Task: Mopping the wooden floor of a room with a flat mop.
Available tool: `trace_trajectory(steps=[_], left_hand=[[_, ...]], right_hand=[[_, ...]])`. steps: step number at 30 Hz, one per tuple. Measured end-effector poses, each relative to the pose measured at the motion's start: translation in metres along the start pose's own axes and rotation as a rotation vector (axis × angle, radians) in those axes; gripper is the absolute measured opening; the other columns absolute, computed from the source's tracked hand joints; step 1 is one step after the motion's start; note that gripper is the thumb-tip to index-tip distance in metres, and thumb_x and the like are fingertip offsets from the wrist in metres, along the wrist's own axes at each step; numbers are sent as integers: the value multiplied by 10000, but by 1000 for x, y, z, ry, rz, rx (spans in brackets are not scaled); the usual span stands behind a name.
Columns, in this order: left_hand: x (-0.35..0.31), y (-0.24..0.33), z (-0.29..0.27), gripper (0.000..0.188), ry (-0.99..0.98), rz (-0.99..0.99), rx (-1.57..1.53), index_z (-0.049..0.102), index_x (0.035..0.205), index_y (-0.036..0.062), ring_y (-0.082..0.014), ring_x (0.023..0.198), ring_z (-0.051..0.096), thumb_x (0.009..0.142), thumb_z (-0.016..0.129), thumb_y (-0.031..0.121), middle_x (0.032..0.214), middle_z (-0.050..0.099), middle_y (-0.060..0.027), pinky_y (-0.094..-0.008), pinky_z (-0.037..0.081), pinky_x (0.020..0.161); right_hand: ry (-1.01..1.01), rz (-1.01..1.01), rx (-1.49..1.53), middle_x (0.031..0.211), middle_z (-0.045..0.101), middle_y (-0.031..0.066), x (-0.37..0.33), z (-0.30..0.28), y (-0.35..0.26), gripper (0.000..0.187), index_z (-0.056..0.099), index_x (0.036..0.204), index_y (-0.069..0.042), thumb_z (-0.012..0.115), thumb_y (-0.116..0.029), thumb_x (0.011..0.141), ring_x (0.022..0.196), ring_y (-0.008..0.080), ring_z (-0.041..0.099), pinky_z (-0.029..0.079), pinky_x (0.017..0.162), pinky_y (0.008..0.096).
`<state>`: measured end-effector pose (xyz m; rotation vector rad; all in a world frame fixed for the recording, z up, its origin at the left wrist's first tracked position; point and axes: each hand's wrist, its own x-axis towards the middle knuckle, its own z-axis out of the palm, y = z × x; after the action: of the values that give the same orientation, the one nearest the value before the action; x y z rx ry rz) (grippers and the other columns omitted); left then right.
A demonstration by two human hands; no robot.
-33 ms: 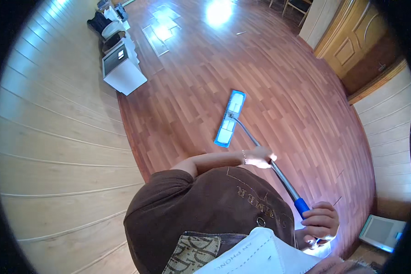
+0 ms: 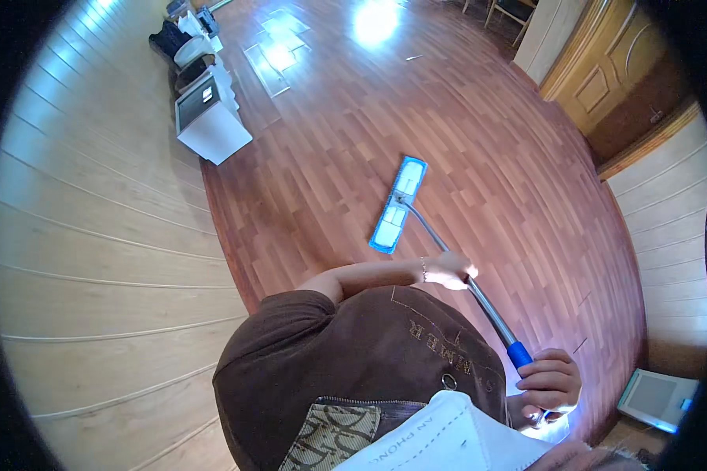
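A flat mop [image 2: 398,204] with a blue-edged pad and pale plates on top lies on the wood-patterned floor ahead of me. Its metal pole slants down to the right, toward my body. My left hand [image 2: 450,271], a thin bracelet at its wrist, is closed around the middle of the pole. Farther down, my right hand [image 2: 552,382] wraps the upper end by the blue grip [image 2: 518,354]. My fingers hide part of that end.
Along the left wall [image 2: 126,298] stands a white box-shaped cabinet [image 2: 216,133], with several dark and white items behind it. A wooden door [image 2: 605,86] is at the far right. A pale box-like object [image 2: 658,399] sits low at the right, and a chair [image 2: 514,12] stands far off.
The far end of the mop head has turned very slightly to the right. Both hands keep their hold on the pole.
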<state>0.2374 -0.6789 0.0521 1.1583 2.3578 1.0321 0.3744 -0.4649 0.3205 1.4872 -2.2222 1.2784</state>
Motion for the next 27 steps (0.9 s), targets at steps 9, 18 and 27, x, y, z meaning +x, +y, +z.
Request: trace_trajectory(steps=[9,18,27], left_hand=[[-15,-65,-40,77,-9,-137,36,598,749,111,-361,740,631,717,598,181,731,619,-129,-479,476,594],[-106,-200,-100,99,230,-264,124,571,696,92,-377,677,620,670,640,158,672,598,-163,-457,467,562],[-206,-253,-150,124,436,-384,187,531,670,80,-353,764,606,685,643,131,715,591,-140,-449,462,623]], right_hand=[[400,35,73,668,631,109,44,79,44,329,544,718,-75,646,-352,862,684,290,630,469,631,416],[167,146,257,768,660,117,127,181,99,144,573,772,-64,663,-121,675,817,315,667,486,789,450],[0,133,429,789,663,86,198,240,134,125,586,718,-69,679,-94,638,848,310,662,475,830,440]])
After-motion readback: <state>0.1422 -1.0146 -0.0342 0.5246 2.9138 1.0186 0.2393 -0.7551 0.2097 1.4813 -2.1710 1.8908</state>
